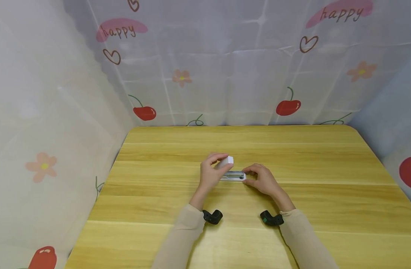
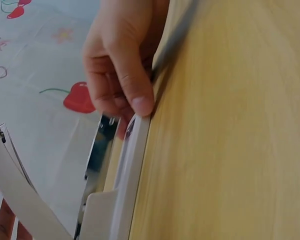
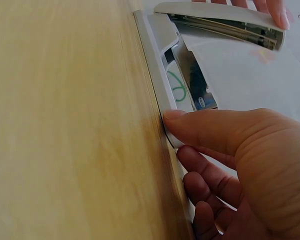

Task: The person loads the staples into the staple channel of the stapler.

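Observation:
A white stapler (image 1: 234,176) lies opened up on the table, its top arm (image 3: 220,17) swung well up from the base (image 3: 157,65). Between the two, the metal staple magazine (image 3: 194,75) stands at a slight slant over the base. My left hand (image 1: 212,171) grips the raised top arm, thumb on the near side and fingers on the far side. At the right end of the base, my right hand (image 1: 263,181) pinches the tip between thumb and fingers, close to the table. A spring and rod show inside the top arm in the right wrist view.
The wooden table (image 1: 141,209) carries the stapler near its middle. Behind it hangs a pale curtain (image 1: 212,97) printed with cherries and flowers. Black wrist mounts (image 1: 213,216) sit at both sleeve cuffs.

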Tool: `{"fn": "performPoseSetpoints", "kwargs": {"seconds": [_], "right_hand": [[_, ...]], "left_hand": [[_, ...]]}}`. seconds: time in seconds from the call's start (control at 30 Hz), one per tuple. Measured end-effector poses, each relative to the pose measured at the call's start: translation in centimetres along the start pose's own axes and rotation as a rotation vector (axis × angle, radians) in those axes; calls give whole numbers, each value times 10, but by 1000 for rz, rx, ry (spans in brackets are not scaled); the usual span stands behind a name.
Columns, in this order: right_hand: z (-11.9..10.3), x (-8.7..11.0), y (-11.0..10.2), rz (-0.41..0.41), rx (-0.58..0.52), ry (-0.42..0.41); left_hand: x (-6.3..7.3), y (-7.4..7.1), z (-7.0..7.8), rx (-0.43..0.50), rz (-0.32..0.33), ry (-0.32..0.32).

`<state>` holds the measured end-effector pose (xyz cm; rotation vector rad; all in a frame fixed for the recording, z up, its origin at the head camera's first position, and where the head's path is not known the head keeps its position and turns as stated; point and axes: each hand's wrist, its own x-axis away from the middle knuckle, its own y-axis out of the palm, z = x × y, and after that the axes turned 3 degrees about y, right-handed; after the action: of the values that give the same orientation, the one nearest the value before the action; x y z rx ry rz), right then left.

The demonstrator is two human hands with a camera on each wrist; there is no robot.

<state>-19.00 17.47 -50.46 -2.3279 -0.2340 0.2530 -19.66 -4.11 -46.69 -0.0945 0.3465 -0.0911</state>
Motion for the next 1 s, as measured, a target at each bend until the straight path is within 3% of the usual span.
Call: {"fn": "performPoseSetpoints", "kwargs": {"seconds": [0.13, 0.43, 0.67, 1.0], "right_hand": [[1, 0, 0, -1, 2, 4], [3, 0, 1, -6, -6, -1], [5, -1, 2, -9, 5, 1], [3, 0, 1, -16, -9, 10]], "left_hand": [[1, 11, -3, -60, -23, 8], [3, 33, -13, -358, -43, 21], [6, 44, -15, -529, -71, 30], [8, 49, -16, -592, -67, 48]]}}
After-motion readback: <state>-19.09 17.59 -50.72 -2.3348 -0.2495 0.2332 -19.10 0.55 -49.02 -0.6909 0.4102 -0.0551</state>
